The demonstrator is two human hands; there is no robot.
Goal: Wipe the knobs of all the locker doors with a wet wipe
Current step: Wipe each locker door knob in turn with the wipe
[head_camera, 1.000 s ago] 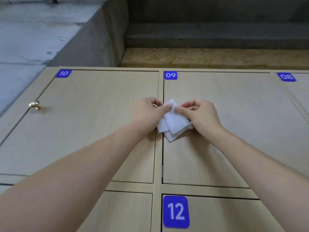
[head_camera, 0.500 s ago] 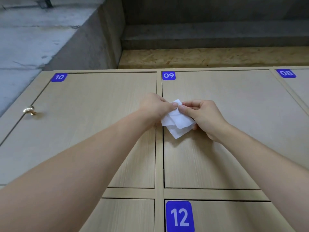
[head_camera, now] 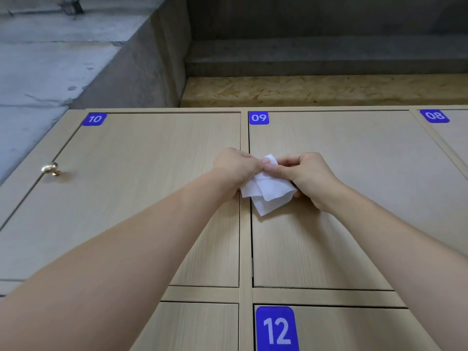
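A white wet wipe hangs folded between both hands in front of the left edge of locker door 09. My left hand pinches its top corner from the left. My right hand pinches the same corner from the right, fingers curled. The knob of door 09 is hidden behind the hands and the wipe. A brass knob sticks out at the left edge of locker door 10, far from both hands.
Pale wood locker doors carry blue number labels 10, 09, 08 and 12. Above the lockers lie a chipboard strip and grey concrete walls.
The view has tilted slightly, shifting the lockers in the frame. Both hands have drawn closer together at the wipe's top corner, and the wipe hangs more bunched.
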